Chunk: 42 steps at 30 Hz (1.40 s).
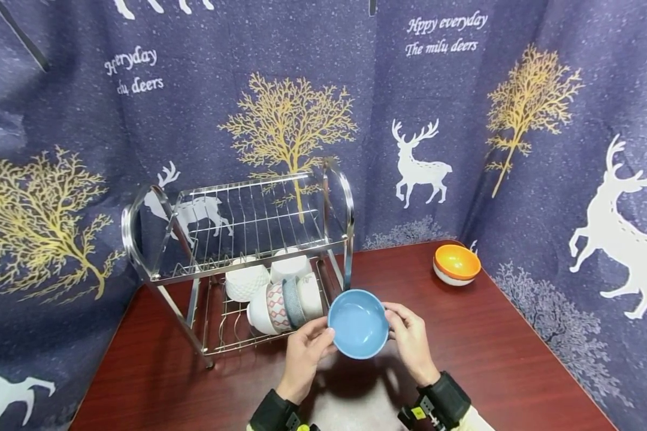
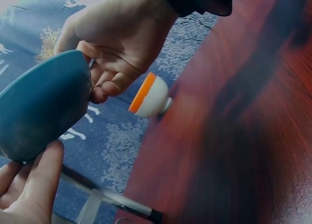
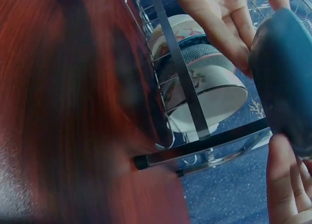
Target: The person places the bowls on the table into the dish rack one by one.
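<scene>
A blue bowl (image 1: 358, 324) is held up above the table, its inside facing the head camera. My left hand (image 1: 305, 354) grips its left side, thumb at the rim and fingers behind. On the opposite side my right hand (image 1: 411, 342) pinches the rim between thumb and fingers. Both wrist views show the bowl's outer wall, as in the left wrist view of the blue bowl (image 2: 46, 104). Left of the hands stands a metal dish rack (image 1: 237, 275). On its lower shelf several bowls lean in a row, among them a patterned bowl (image 1: 278, 306), with white bowls (image 1: 246, 281) behind them.
An orange bowl (image 1: 457, 261) sits in a white one at the table's back right. The reddish-brown table (image 1: 496, 353) reaches a dark blue curtain (image 1: 420, 90) printed with deer and trees. The rack's upper shelf (image 1: 253, 215) stands above the stored bowls.
</scene>
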Each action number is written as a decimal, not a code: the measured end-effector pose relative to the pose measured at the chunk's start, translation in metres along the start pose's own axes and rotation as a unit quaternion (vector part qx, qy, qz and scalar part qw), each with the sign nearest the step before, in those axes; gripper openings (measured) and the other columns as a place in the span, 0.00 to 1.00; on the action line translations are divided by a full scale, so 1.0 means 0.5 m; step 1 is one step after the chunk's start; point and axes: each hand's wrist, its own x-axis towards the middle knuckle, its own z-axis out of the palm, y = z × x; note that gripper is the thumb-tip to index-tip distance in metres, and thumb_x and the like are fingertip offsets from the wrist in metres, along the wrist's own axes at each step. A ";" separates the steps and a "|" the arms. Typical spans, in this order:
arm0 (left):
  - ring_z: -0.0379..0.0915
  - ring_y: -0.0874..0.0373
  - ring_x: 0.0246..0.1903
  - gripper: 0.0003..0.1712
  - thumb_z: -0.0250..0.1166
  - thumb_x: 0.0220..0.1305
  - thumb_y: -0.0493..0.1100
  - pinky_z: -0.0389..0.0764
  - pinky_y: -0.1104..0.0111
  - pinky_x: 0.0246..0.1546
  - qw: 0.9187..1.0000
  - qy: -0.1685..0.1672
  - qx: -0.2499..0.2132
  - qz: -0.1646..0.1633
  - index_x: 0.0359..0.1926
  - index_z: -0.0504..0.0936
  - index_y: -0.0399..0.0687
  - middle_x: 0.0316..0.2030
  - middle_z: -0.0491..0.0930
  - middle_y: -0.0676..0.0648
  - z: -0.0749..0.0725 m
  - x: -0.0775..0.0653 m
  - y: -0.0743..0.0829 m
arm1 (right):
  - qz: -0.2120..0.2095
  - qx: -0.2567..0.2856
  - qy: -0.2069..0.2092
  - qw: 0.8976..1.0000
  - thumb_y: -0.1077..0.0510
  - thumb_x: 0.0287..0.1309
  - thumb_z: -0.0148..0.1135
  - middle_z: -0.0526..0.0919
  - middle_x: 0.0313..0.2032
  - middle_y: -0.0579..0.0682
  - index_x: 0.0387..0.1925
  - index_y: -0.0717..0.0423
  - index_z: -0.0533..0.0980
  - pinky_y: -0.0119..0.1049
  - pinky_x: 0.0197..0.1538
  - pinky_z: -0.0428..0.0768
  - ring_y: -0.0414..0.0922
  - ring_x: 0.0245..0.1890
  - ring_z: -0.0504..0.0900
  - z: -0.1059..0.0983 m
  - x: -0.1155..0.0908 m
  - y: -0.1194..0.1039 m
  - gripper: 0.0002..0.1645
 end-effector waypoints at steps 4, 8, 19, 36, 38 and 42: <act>0.81 0.58 0.37 0.23 0.63 0.60 0.32 0.83 0.61 0.39 1.000 0.019 -0.005 0.008 0.54 0.72 0.21 0.40 0.79 0.35 -0.015 -0.006 0.013 | -0.014 0.021 0.003 1.000 0.58 0.71 0.49 0.81 0.35 0.65 0.43 0.68 0.79 0.42 0.25 0.83 0.45 0.24 0.83 0.013 0.010 0.007 0.17; 0.81 0.57 0.38 0.23 0.62 0.61 0.30 0.83 0.61 0.39 0.999 0.035 -0.018 0.032 0.54 0.70 0.18 0.41 0.79 0.34 -0.034 -0.013 0.024 | -0.035 0.033 -0.002 0.999 0.55 0.71 0.49 0.81 0.34 0.66 0.42 0.69 0.78 0.43 0.27 0.83 0.46 0.25 0.83 0.029 0.021 0.018 0.19; 0.81 0.57 0.40 0.22 0.61 0.57 0.23 0.83 0.67 0.39 0.990 0.102 0.005 0.097 0.53 0.70 0.18 0.42 0.80 0.37 -0.092 -0.036 0.050 | -0.043 -0.035 -0.025 0.998 0.61 0.67 0.54 0.83 0.40 0.63 0.42 0.69 0.78 0.35 0.48 0.80 0.58 0.44 0.81 0.081 0.036 -0.023 0.13; 0.80 0.57 0.46 0.26 0.63 0.52 0.19 0.80 0.72 0.42 0.937 0.199 0.071 0.279 0.54 0.71 0.20 0.48 0.79 0.44 -0.161 -0.048 0.098 | -0.029 -0.115 -0.027 0.993 0.59 0.67 0.54 0.84 0.39 0.58 0.42 0.64 0.80 0.33 0.45 0.77 0.53 0.41 0.80 0.117 0.041 -0.038 0.13; 0.80 0.57 0.45 0.26 0.63 0.52 0.19 0.81 0.73 0.41 0.930 0.209 0.085 0.290 0.54 0.72 0.22 0.47 0.80 0.44 -0.166 -0.048 0.101 | -0.033 -0.116 -0.029 0.992 0.60 0.67 0.54 0.84 0.38 0.58 0.42 0.64 0.80 0.34 0.45 0.77 0.53 0.40 0.80 0.119 0.043 -0.037 0.12; 0.81 0.58 0.44 0.26 0.65 0.50 0.20 0.80 0.73 0.42 0.919 0.237 0.105 0.298 0.54 0.73 0.23 0.43 0.82 0.44 -0.172 -0.049 0.108 | -0.039 -0.118 -0.035 0.992 0.61 0.67 0.54 0.83 0.37 0.60 0.41 0.64 0.80 0.33 0.44 0.77 0.48 0.38 0.79 0.120 0.046 -0.033 0.11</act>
